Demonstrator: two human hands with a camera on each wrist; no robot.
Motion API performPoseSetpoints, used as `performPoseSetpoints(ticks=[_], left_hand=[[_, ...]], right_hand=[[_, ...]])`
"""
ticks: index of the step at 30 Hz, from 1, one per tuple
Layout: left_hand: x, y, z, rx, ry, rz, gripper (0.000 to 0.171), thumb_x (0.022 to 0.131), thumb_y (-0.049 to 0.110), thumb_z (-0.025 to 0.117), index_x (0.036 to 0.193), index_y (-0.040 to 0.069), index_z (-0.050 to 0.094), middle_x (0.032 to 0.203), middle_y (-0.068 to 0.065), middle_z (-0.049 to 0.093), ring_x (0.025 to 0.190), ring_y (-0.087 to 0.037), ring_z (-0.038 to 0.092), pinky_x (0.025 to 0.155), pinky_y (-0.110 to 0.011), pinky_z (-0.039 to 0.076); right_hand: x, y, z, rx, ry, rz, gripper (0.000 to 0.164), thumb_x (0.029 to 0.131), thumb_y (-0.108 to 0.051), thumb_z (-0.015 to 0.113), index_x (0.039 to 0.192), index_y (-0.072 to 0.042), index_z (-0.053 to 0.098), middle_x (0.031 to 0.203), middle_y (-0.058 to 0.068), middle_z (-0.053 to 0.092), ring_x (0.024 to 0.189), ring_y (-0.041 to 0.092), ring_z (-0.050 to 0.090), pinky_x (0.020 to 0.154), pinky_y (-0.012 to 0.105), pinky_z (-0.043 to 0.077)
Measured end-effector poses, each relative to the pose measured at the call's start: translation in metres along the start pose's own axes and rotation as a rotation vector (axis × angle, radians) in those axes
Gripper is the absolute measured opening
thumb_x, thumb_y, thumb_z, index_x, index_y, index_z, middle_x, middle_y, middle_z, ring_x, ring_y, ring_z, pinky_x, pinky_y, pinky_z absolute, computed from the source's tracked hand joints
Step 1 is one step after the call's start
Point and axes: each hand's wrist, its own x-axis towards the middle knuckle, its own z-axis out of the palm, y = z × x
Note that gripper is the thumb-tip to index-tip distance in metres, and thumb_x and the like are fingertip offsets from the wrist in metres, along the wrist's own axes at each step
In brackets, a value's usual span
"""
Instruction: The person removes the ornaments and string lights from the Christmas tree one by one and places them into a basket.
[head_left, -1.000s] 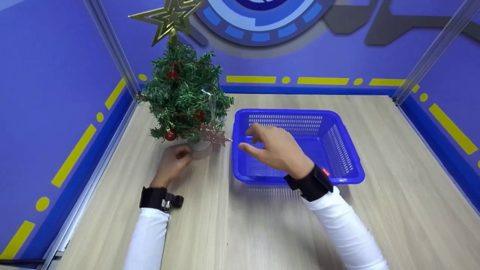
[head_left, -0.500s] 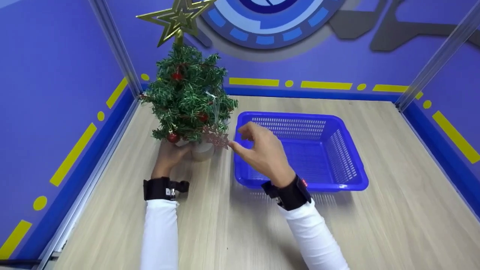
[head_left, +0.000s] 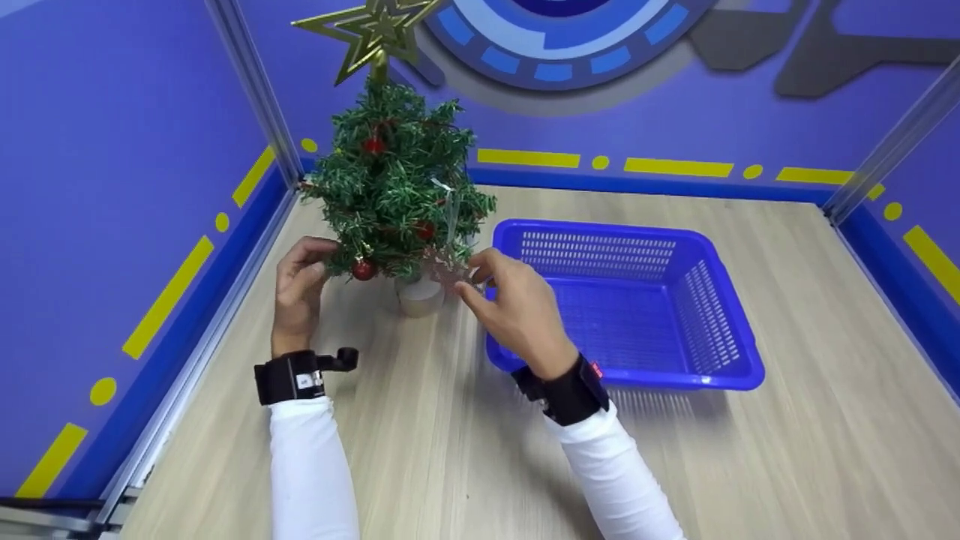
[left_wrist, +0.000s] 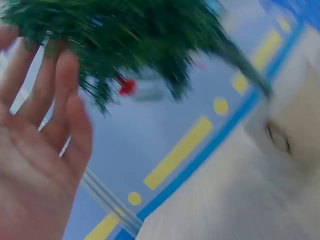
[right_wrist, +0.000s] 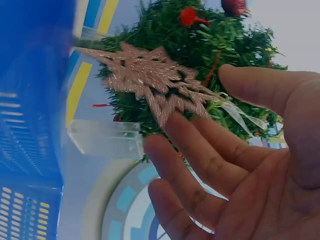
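A small green Christmas tree [head_left: 401,180] with a gold star [head_left: 379,30] on top stands at the left of the table on a pale round base [head_left: 420,296]. A pink glittery snowflake ornament [right_wrist: 155,77] hangs from its lower right side by a whitish ribbon. My right hand [head_left: 521,315] is beside this ornament, thumb and fingers apart; in the right wrist view the fingertips are at its edge, and I cannot tell whether they touch. At the tree's lower left branches is my left hand [head_left: 298,292], its fingers loosely bent, holding nothing visible. Red baubles [head_left: 364,268] hang on the tree.
A blue plastic basket [head_left: 731,300] stands right of the tree, partly behind my right hand. Behind the tree, the right wrist view shows a clear plastic piece [right_wrist: 105,137]. Blue panels [head_left: 150,150] enclose the table [head_left: 420,450] at back and sides.
My left hand has come up from beside the tree base to the lower left branches. My right hand has moved left, from over the basket to the snowflake ornament. The view has shifted slightly.
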Motion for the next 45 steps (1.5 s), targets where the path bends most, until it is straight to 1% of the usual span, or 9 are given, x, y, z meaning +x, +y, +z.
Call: performPoseSetpoints(ticks=[2, 5, 10, 15, 18, 22, 27, 34, 45], left_hand=[[0.002, 0.003, 0.002, -0.040, -0.066, -0.001, 0.020, 0.089, 0.002, 0.057, 0.104, -0.001, 0.071, 0.099, -0.004, 0.069, 0.089, -0.014, 0.062, 0.078, -0.027, 0.049], [0.005, 0.004, 0.004, 0.023, -0.112, 0.011, 0.012, 0.084, -0.002, 0.070, 0.096, -0.004, 0.072, 0.094, -0.005, 0.068, 0.087, -0.015, 0.062, 0.075, -0.027, 0.050], [0.003, 0.001, 0.002, 0.097, -0.080, -0.018, 0.019, 0.075, -0.015, 0.074, 0.090, -0.003, 0.074, 0.091, -0.005, 0.069, 0.089, -0.018, 0.063, 0.077, -0.029, 0.049], [0.000, 0.001, -0.006, 0.108, -0.026, -0.053, 0.026, 0.073, -0.017, 0.074, 0.093, -0.001, 0.074, 0.097, -0.002, 0.072, 0.096, -0.016, 0.065, 0.087, -0.029, 0.050], [0.000, 0.000, -0.008, 0.061, -0.037, -0.058, 0.025, 0.074, -0.020, 0.073, 0.094, -0.006, 0.074, 0.099, -0.002, 0.073, 0.099, -0.016, 0.065, 0.089, -0.029, 0.051], [0.002, -0.001, -0.007, -0.003, -0.061, -0.049, 0.025, 0.076, -0.019, 0.075, 0.096, -0.004, 0.076, 0.099, -0.003, 0.073, 0.099, -0.016, 0.066, 0.086, -0.028, 0.053], [0.005, -0.001, -0.002, -0.009, -0.099, -0.038, 0.021, 0.078, -0.017, 0.076, 0.094, -0.003, 0.078, 0.094, -0.005, 0.072, 0.093, -0.016, 0.065, 0.079, -0.026, 0.055], [0.009, 0.003, -0.001, 0.006, -0.128, -0.041, 0.017, 0.077, -0.017, 0.075, 0.090, -0.006, 0.076, 0.090, -0.005, 0.071, 0.086, -0.015, 0.066, 0.068, -0.024, 0.055], [0.005, 0.004, -0.008, -0.001, -0.127, -0.044, 0.013, 0.077, -0.018, 0.074, 0.086, -0.009, 0.074, 0.087, -0.006, 0.070, 0.084, -0.016, 0.064, 0.066, -0.024, 0.052]], right_hand=[[0.000, -0.001, 0.000, -0.007, 0.004, -0.002, 0.029, 0.095, -0.034, 0.072, 0.115, -0.012, 0.070, 0.097, 0.003, 0.075, 0.090, 0.021, 0.070, 0.081, 0.040, 0.056], [0.000, -0.002, 0.001, -0.051, -0.010, 0.006, 0.025, 0.095, -0.035, 0.072, 0.109, -0.013, 0.072, 0.095, 0.001, 0.074, 0.086, 0.018, 0.068, 0.075, 0.039, 0.055], [0.000, -0.005, 0.004, -0.086, -0.023, 0.015, 0.013, 0.097, -0.029, 0.068, 0.099, -0.017, 0.074, 0.089, -0.003, 0.074, 0.076, 0.013, 0.066, 0.065, 0.036, 0.053], [0.001, -0.008, 0.004, -0.081, -0.024, 0.041, 0.014, 0.097, -0.030, 0.068, 0.096, -0.018, 0.074, 0.088, -0.004, 0.075, 0.073, 0.011, 0.066, 0.063, 0.034, 0.054], [0.001, -0.009, 0.005, -0.083, -0.036, 0.051, 0.014, 0.096, -0.032, 0.070, 0.096, -0.018, 0.074, 0.090, -0.004, 0.076, 0.075, 0.011, 0.067, 0.064, 0.034, 0.054], [0.002, -0.008, 0.005, -0.099, 0.002, 0.038, 0.010, 0.096, -0.027, 0.069, 0.096, -0.019, 0.073, 0.091, -0.005, 0.076, 0.075, 0.012, 0.067, 0.061, 0.035, 0.053], [0.002, -0.004, 0.004, -0.096, 0.026, 0.048, 0.007, 0.095, -0.023, 0.067, 0.093, -0.018, 0.070, 0.088, -0.006, 0.075, 0.069, 0.011, 0.063, 0.058, 0.033, 0.050], [0.003, -0.001, -0.003, 0.089, 0.066, 0.063, 0.004, 0.087, -0.019, 0.064, 0.087, -0.017, 0.068, 0.078, -0.007, 0.073, 0.064, 0.005, 0.065, 0.059, 0.028, 0.053], [-0.002, -0.003, -0.026, 0.263, 0.189, 0.026, 0.006, 0.089, -0.011, 0.066, 0.087, -0.015, 0.069, 0.075, -0.007, 0.071, 0.060, 0.007, 0.059, 0.059, 0.027, 0.049]])
